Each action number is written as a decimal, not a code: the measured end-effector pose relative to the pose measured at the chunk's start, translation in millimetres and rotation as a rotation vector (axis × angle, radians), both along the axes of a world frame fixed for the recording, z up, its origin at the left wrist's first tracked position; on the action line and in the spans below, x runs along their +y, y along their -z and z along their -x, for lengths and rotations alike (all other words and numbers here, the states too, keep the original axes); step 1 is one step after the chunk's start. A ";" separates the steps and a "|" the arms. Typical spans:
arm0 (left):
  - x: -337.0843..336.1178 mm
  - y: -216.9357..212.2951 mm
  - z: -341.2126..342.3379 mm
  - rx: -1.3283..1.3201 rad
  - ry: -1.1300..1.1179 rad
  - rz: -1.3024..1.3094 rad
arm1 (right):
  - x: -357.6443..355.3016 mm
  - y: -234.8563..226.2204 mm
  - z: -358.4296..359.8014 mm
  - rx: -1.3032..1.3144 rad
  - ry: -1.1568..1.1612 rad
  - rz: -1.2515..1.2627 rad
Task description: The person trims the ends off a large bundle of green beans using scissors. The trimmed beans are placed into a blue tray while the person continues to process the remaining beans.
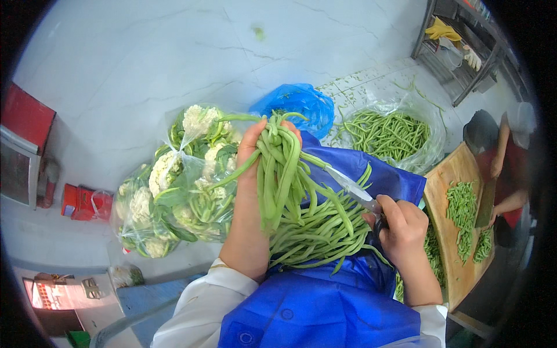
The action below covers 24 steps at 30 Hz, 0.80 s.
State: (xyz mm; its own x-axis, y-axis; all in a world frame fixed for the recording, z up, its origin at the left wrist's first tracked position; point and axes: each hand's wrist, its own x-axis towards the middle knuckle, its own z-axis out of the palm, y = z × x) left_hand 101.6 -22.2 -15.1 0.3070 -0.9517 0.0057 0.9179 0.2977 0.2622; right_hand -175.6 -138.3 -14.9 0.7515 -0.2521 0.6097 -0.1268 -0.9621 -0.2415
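Beans (278, 174) hung in a long green bunch from the left hand (250, 152), whose grip was closed tight round their tops; the bunch ran up and down, its loose ends lying on the blue apron (325, 301); the right hand (403, 223), closed on scissors (354, 190), sat to the right of the bunch; the blades pointed up and left, across the beans; bagged cauliflower (180, 185) stood just left of the left hand.

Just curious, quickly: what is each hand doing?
Left hand: closed, holding a bunch of long green beans.
Right hand: closed, holding metal scissors.
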 end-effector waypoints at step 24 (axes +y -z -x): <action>-1.3 3.7 7.5 -0.052 -0.076 -0.105 | -0.3 -14.9 -11.2 0.069 0.041 0.125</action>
State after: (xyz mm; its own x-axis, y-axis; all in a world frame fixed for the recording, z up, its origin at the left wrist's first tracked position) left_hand 94.1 -23.5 -18.8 0.3805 -0.9217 -0.0751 0.8780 0.3346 0.3422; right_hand -164.4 -138.6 0.0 0.7831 -0.2089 0.5857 -0.1791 -0.9777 -0.1093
